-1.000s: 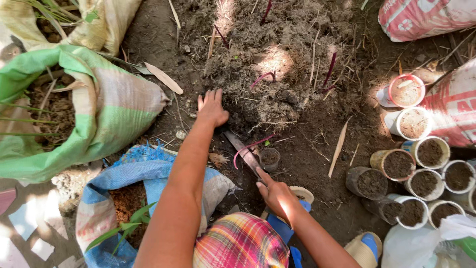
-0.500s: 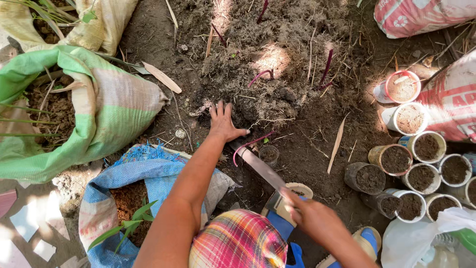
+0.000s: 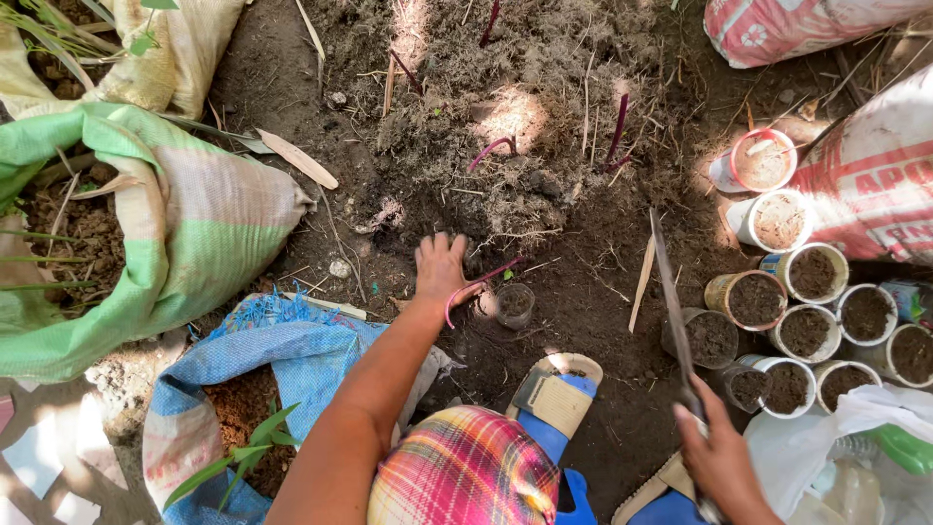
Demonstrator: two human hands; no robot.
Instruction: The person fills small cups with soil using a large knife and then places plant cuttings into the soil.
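My left hand (image 3: 442,267) is resting on the soil heap's (image 3: 505,117) near edge, a small cup (image 3: 514,304) just right; my right hand (image 3: 721,462) is holding the knife (image 3: 671,301) beside the filled pots (image 3: 807,301).

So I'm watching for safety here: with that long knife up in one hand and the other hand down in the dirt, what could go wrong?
The right hand holds the long knife blade-up right over the soil-filled cups; a careless swing might topple them. The left hand rests on the ground by the red stem and small cup, so a chop aimed there could nick its fingers. The sandalled foot also lies close by.
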